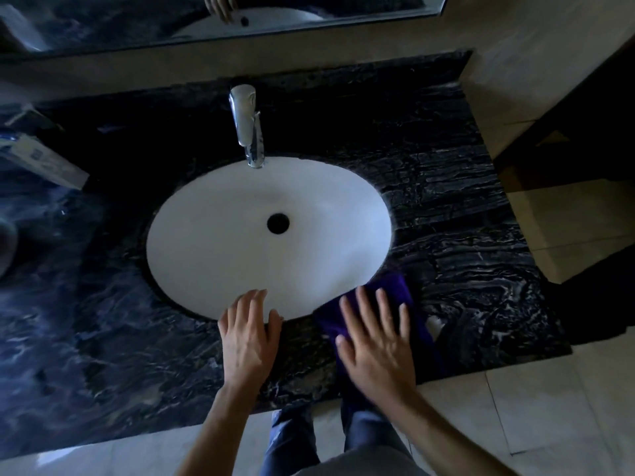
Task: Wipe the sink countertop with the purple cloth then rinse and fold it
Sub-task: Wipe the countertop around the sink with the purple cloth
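Item: purple cloth [395, 297], under my flat-fingered right hand [376, 341]; left hand [249, 341] spread, empty. Risk: cloth slips over countertop [464, 207] edge.

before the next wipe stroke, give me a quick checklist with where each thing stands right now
1. Right hand flat on the purple cloth: ok.
2. Cloth lying on the dark marble countertop: ok, though one edge overlaps the rim of the white basin.
3. Left hand off the cloth, resting at the basin's front rim: ok.
4. Faucet running: cannot tell, no stream visible.
5. Box at the far left out of the cloth's way: ok.
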